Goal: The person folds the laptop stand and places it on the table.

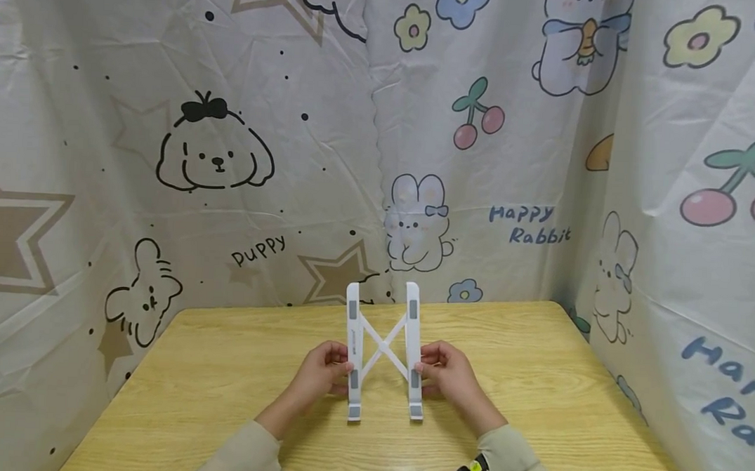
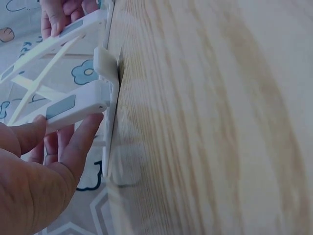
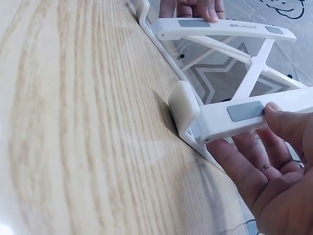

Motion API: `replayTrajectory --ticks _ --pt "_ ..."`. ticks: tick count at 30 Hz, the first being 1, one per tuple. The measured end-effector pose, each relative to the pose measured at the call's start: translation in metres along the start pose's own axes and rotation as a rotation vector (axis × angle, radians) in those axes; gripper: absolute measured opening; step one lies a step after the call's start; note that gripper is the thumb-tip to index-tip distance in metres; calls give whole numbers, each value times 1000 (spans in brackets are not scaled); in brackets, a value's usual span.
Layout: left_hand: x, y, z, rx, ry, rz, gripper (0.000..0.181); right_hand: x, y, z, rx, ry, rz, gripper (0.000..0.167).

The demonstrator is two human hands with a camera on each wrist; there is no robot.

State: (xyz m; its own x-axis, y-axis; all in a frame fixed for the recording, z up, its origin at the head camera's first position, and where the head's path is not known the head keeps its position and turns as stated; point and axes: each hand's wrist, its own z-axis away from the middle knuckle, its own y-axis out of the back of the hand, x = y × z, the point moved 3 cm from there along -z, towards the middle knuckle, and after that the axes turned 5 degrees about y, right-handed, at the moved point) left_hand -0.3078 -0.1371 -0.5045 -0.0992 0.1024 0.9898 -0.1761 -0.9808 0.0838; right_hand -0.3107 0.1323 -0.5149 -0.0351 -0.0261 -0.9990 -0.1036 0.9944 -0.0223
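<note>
Backdrop: pale fabric curtain printed with puppies, rabbits, cherries and stars [image 1: 330, 149], hung around the work area.
Tabletop: yellowish wood-grain tabletop [image 1: 239, 370], its back edge just before the curtain.
Stand: white two-railed folding stand with grey pads [image 1: 382, 347], on the tabletop between the two hands, its upturned lips [image 1: 354, 411] toward the person.
Left hand: the left hand [image 1: 321, 369] is partly closed on the stand's left rail [image 1: 354, 343], thumb on top and fingers beneath.
Right hand: the right hand [image 1: 452, 374] grips the right rail [image 1: 413, 346] in the same way, thumb beside the grey pad [image 3: 246, 111].
Rails and braces: the rails stand apart, roughly parallel; the thin white braces [image 3: 258, 62] between them are spread into an X.
Base: in the wrist views the rails slope up from slim white base strips [image 2: 110, 142] lying along the tabletop.
Done: judging by this spread and slope, the unfolding looks largely complete.
Left: neither hand has let go; whether the slope is final or locked, I cannot tell.
</note>
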Motion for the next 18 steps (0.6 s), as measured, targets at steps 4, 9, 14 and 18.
replayTrajectory --ticks 4,9,14,18 --pt "1 -3 2 8 10 9 23 0 3 -2 -5 0 9 27" --pt "0 -4 5 23 1 23 24 0 3 -3 -1 -3 10 27" --pt "0 -4 5 40 -6 45 26 -1 3 -1 -2 -7 17 32" --pt "-2 -4 5 43 -6 61 30 -1 5 0 -27 0 12 37"
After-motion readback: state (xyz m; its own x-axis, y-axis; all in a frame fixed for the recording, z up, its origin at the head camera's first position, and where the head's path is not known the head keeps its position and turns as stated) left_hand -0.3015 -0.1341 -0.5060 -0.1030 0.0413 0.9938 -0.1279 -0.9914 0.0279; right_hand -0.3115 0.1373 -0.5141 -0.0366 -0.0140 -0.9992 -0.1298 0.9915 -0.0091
